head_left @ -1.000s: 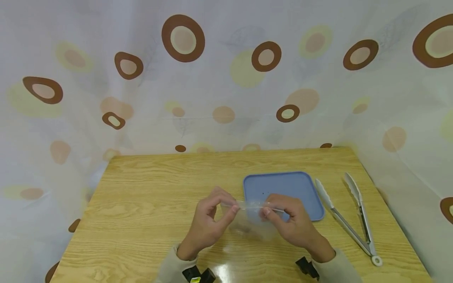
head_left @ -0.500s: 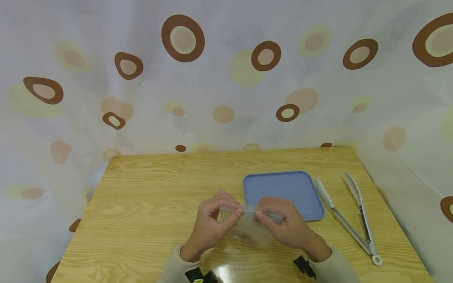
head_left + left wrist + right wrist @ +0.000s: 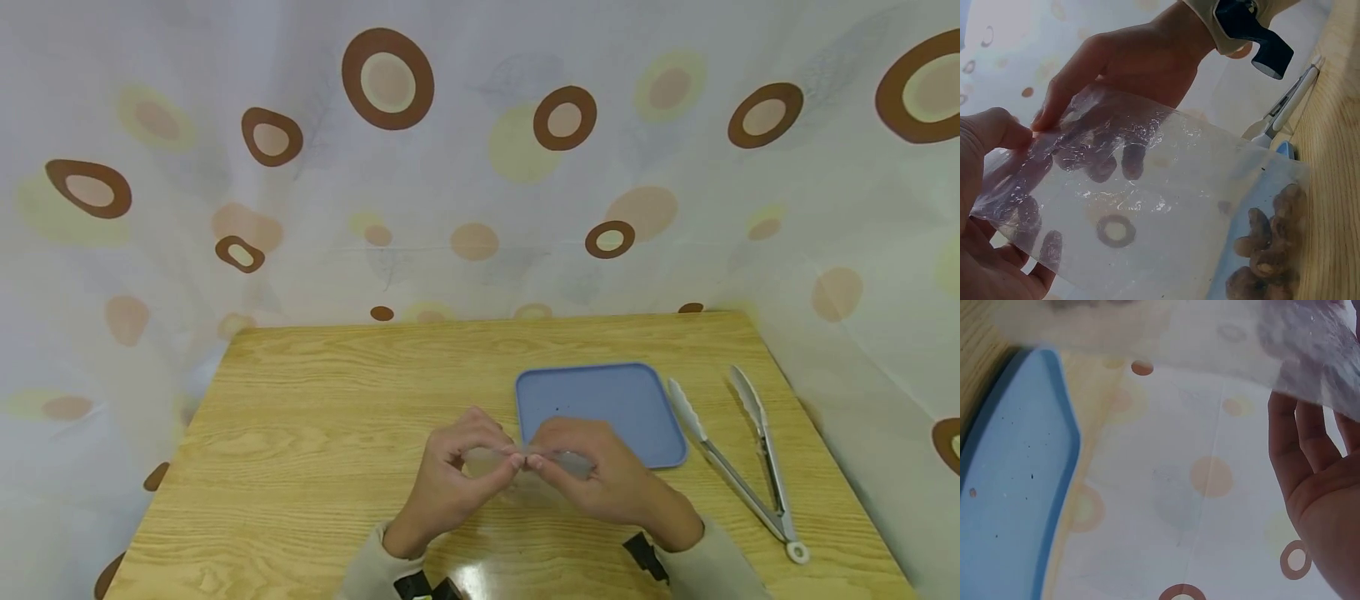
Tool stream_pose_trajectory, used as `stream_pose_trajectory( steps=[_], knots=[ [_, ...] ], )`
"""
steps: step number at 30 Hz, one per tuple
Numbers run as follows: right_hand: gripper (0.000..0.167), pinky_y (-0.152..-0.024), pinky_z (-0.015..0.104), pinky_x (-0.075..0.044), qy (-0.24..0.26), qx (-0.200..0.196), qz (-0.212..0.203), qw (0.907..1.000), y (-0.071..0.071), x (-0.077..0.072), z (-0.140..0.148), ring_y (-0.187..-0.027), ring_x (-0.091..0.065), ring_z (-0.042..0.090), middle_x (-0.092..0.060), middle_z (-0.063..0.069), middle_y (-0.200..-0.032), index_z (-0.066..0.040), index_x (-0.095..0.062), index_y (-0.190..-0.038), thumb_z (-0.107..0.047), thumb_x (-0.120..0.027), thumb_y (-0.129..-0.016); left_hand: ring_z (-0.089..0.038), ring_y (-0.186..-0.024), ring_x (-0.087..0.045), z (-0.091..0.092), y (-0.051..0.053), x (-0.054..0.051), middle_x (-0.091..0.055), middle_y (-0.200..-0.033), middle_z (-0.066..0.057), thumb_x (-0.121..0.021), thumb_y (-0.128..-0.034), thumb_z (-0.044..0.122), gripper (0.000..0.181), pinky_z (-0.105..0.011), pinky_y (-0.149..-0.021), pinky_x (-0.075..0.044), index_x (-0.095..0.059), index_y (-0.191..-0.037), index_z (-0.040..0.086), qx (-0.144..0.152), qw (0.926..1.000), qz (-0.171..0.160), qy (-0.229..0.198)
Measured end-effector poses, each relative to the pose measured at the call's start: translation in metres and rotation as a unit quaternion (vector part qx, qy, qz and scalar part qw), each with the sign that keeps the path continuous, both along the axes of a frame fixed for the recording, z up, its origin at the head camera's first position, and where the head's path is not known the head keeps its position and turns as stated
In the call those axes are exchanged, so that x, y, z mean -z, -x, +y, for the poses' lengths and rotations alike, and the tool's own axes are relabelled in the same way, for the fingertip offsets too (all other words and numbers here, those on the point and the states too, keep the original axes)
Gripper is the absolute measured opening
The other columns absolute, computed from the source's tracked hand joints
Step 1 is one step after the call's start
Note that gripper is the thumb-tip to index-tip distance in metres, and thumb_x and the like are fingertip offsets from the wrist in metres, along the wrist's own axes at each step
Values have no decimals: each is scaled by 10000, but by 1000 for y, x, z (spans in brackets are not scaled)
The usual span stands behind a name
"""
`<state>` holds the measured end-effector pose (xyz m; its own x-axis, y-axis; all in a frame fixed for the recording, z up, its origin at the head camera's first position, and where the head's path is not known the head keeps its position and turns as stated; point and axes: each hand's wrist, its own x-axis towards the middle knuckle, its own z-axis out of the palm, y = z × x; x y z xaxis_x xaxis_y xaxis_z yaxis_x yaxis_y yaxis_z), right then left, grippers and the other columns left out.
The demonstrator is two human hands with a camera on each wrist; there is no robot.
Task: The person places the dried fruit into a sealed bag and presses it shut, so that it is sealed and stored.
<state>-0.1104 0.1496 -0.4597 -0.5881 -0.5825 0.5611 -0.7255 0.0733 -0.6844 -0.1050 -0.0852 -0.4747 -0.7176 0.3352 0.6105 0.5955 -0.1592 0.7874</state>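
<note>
A clear plastic bag hangs between both hands over the front of the table. Its top edge is pinched on the left by my left hand and on the right by my right hand, thumbs and fingertips meeting at the middle. Through the film in the left wrist view, fingers show behind the upper part. Brown lumpy pieces, looking like small mushrooms, lie at the bottom of the bag. Whether the bag's mouth is sealed cannot be seen.
Behind the right hand lies a blue tray with a few dark specks. To its right are metal tongs, spread apart, near the wooden table's right side. A patterned curtain stands behind and beside the table.
Both hands have drawn together along the bag's top edge, the right hand moving left and the left slightly right, until their fingertips meet. The tray and tongs have stayed put.
</note>
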Motion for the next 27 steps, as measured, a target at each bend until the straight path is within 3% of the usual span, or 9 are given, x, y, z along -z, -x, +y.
stream_pose_trajectory(
  steps=[5,10,16,20,24,27],
  knots=[
    [380,-769,246,-588,-105,77,108,9999,-1,-1,-2,-861,-698,54,-784,-32,-967,-181,-818,-1167,115,-722,-949,-214,-891,-634,1,2,3,-739,-893,-164,-795,-911,-71,93,-330,-869,-563,-780,-946,13,-41,9998,203,-10],
    [332,-798,220,-576,-174,514,244,9982,-5,2,-4,-866,-681,40,-774,-48,-965,-212,-805,-1142,53,-787,-943,-216,-876,-659,1,4,8,-756,-880,-145,-812,-879,-87,124,-338,-874,-549,-778,-939,17,-145,9985,529,39],
    [341,-781,216,-568,407,625,668,9950,-4,4,-8,-846,-659,74,-753,-19,-950,-146,-784,-1107,90,-853,-870,-218,-892,-696,-1,6,9,-782,-897,-113,-841,-868,-72,138,-327,-870,-589,-811,-949,35,-433,9945,925,221],
    [213,-765,189,-561,677,577,970,9913,-3,2,-9,-821,-662,82,-756,21,-932,-91,-789,-1089,44,-827,-929,-182,-862,-710,-2,6,7,-790,-893,-90,-845,-876,-65,164,-317,-829,-598,-825,-995,45,-515,9925,1063,309],
    [68,-789,163,-562,367,757,918,9922,-5,0,-10,-834,-675,65,-759,-8,-957,-119,-776,-1091,-101,-772,-1026,-168,-871,-716,-2,2,6,-790,-932,-79,-810,-921,-59,168,-300,-820,-604,-802,-1032,67,-556,9928,906,555],
    [78,-815,155,-565,7,894,731,9933,-7,-1,-9,-864,-685,54,-756,-39,-987,-152,-760,-1092,-117,-777,-1024,-183,-902,-719,-2,0,7,-788,-967,-74,-787,-943,-61,180,-303,-838,-611,-772,-1045,87,-664,9905,883,820]
  ],
)
